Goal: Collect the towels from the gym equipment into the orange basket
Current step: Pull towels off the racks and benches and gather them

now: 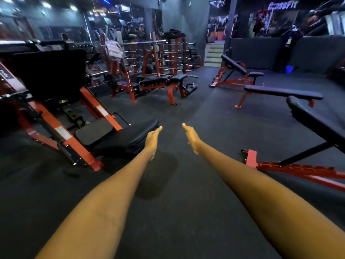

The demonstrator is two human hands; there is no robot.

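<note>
A pale striped towel (114,49) hangs over the barbell of a red bench-press rack at the back left. My left hand (153,140) and my right hand (192,138) are stretched out in front of me over the dark floor, palms facing each other, fingers straight, holding nothing. Both hands are far from the towel. No orange basket is in view.
A red and black leg-press machine (61,116) stands at my left. Flat and incline benches (283,93) stand at the right, one close by (317,126). A weight bench (164,81) and bar racks fill the back. Steps (214,53) lead up behind. Dark rubber floor (186,212) lies ahead.
</note>
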